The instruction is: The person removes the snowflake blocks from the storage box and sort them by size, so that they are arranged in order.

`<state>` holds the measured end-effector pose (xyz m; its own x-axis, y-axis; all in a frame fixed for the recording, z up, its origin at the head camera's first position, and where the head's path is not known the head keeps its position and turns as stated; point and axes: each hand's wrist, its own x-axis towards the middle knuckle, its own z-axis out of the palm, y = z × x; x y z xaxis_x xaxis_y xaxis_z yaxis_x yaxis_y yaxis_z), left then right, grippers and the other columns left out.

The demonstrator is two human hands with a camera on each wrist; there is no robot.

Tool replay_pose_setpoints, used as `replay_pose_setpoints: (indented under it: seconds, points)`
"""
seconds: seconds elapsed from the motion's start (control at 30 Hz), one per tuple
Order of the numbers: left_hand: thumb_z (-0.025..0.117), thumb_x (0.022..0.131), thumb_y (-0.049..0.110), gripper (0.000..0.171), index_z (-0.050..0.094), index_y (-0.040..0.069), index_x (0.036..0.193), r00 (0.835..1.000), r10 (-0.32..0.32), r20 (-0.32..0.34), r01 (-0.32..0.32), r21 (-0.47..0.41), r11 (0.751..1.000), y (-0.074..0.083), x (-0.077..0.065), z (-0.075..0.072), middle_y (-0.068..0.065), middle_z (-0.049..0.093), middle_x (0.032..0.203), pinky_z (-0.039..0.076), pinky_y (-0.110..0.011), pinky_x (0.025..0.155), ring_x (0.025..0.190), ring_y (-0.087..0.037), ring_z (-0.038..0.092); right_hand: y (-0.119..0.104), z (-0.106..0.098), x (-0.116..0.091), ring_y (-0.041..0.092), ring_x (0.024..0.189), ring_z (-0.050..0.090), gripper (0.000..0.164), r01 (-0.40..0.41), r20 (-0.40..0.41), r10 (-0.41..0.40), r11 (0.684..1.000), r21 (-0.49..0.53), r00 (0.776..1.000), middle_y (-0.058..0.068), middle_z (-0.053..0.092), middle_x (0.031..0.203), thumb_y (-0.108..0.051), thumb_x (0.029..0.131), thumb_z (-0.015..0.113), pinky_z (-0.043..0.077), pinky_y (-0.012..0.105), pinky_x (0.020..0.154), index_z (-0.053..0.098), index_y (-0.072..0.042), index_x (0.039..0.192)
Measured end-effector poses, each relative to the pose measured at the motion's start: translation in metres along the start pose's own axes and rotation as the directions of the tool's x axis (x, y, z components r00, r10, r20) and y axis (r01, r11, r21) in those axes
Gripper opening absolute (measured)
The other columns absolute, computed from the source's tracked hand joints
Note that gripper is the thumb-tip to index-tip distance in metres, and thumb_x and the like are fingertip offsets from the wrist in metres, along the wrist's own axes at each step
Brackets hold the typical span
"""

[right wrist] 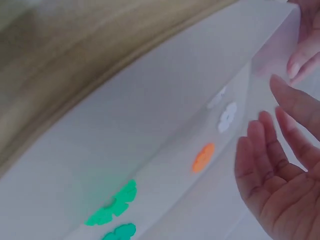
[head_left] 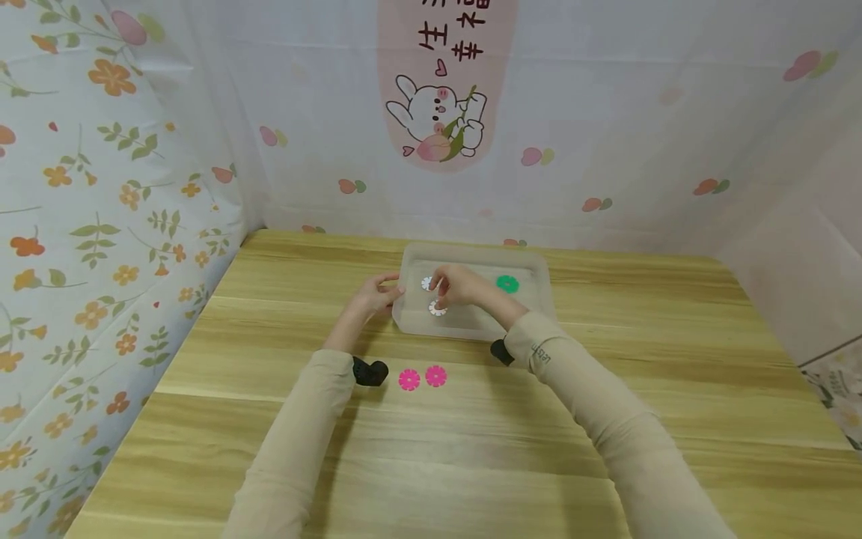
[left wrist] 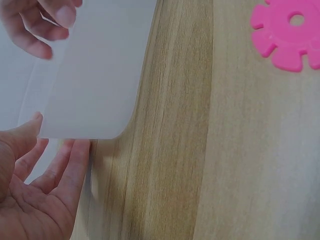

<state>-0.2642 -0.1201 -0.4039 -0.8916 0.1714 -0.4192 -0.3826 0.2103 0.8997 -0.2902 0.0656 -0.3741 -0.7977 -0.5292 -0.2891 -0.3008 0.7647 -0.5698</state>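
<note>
A translucent white plastic box stands toward the back of the table. My left hand holds its left end, thumb at the rim and fingers against the outside, as the left wrist view shows. Over the box's left half hovers my right hand, fingers loosely bent with nothing between them. Below it lie white flower-shaped plastic discs. A green notched disc is in the box's right half. In the right wrist view, an orange disc and green discs also show inside.
Two pink notched discs lie side by side on the wooden table, in front of the box. A white printed cloth hangs behind the table, and a floral one at the left. Black wrist devices sit at both cuffs.
</note>
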Motion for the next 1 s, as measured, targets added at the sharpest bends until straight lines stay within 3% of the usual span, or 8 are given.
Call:
replay_pose_setpoints:
  seconds: [0.23,0.3,0.33,0.4,0.6,0.83,0.93,1.0]
  points:
    - [0.058,0.09,0.017,0.051,0.04,0.013,0.138,0.996,0.086,0.007,-0.086,-0.013,0.996,-0.032,0.04,-0.011,-0.021,0.05,0.131,0.05,-0.039,0.09,0.111,-0.03,0.056,0.03,0.009,0.04,0.022,0.087,0.056,0.042,-0.005,0.081,0.015,0.993,-0.116,0.997,0.012,0.058,0.097,-0.017,0.065,0.083,0.05,0.03,0.071,0.061,-0.006,0.098]
    - [0.056,0.091,0.016,0.051,0.038,0.012,0.139,0.997,0.079,0.0,-0.079,-0.009,0.997,-0.029,0.037,-0.009,-0.022,0.048,0.132,0.049,-0.04,0.091,0.112,-0.032,0.055,0.027,0.01,0.042,0.025,0.096,0.055,0.043,-0.08,0.118,0.101,0.982,-0.172,0.988,0.013,0.057,0.106,-0.016,0.068,0.081,0.05,0.034,0.08,0.059,-0.005,0.104]
    - [0.054,0.092,0.015,0.051,0.036,0.011,0.14,0.998,0.07,-0.003,-0.07,-0.005,0.998,-0.027,0.033,-0.008,-0.022,0.047,0.133,0.049,-0.04,0.092,0.114,-0.032,0.054,0.042,0.014,0.053,0.021,0.093,0.055,0.043,-0.045,0.109,0.063,0.986,-0.162,0.992,0.009,0.058,0.104,-0.023,0.066,0.083,0.049,0.03,0.078,0.061,-0.009,0.101]
    - [0.046,0.096,0.01,0.05,0.029,0.005,0.142,1.0,0.021,-0.021,-0.021,0.035,0.999,-0.006,0.007,-0.001,-0.025,0.039,0.139,0.043,-0.043,0.099,0.122,-0.036,0.047,0.037,0.015,0.053,0.02,0.096,0.054,0.043,-0.077,0.121,0.102,0.978,-0.193,0.987,0.008,0.056,0.106,-0.022,0.065,0.083,0.048,0.03,0.081,0.061,-0.009,0.099]
    - [0.045,0.096,0.009,0.049,0.028,0.001,0.142,1.0,0.023,-0.003,-0.023,0.032,0.999,0.005,-0.011,0.001,-0.027,0.037,0.139,0.043,-0.043,0.1,0.122,-0.038,0.046,0.002,0.011,0.023,0.025,0.101,0.054,0.033,-0.136,0.087,0.159,0.965,-0.226,0.983,0.014,0.057,0.108,-0.004,0.071,0.076,0.047,0.033,0.09,0.059,0.001,0.099]
    - [0.05,0.094,0.013,0.049,0.035,0.008,0.14,0.999,0.046,-0.012,-0.046,-0.002,0.999,-0.015,0.017,-0.002,-0.023,0.044,0.136,0.048,-0.039,0.094,0.118,-0.033,0.051,0.003,0.01,0.019,0.02,0.088,0.052,0.025,-0.054,0.064,0.066,0.981,-0.184,0.996,0.01,0.057,0.095,0.0,0.071,0.074,0.047,0.029,0.081,0.058,-0.001,0.09]
    - [0.06,0.088,0.019,0.051,0.042,0.014,0.136,0.993,0.117,0.026,-0.116,-0.054,0.992,-0.045,0.056,-0.014,-0.02,0.053,0.127,0.053,-0.038,0.082,0.104,-0.028,0.06,0.005,0.01,0.019,0.017,0.082,0.05,0.018,0.01,0.048,-0.004,0.99,-0.143,0.999,0.008,0.055,0.087,0.002,0.072,0.071,0.044,0.024,0.073,0.058,-0.002,0.083]
    - [0.062,0.087,0.02,0.053,0.042,0.015,0.136,0.991,0.126,0.038,-0.124,-0.062,0.99,-0.051,0.064,-0.017,-0.019,0.054,0.126,0.054,-0.038,0.08,0.103,-0.027,0.061,0.007,0.009,0.018,0.015,0.078,0.048,0.014,0.036,0.046,-0.03,0.992,-0.121,0.998,0.006,0.054,0.084,0.001,0.074,0.07,0.041,0.021,0.068,0.058,-0.002,0.082]
